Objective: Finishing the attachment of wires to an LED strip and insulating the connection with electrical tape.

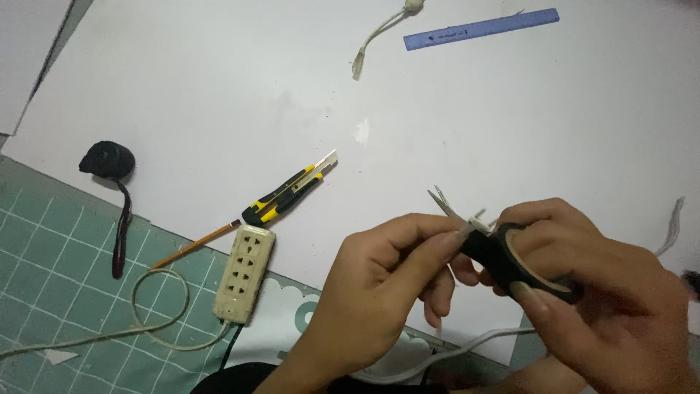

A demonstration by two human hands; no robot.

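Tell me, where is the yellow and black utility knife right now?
The yellow and black utility knife lies on the white sheet, left of the hands, just above the cream power strip and beside the pencil.

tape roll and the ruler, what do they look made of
Tape roll, held in the right hand: looks like black vinyl tape, smooth with a slight sheen, wound on a pale core, probably cardboard. Ruler: likely plastic, blue and faintly see-through, thin and flat on the white sheet.
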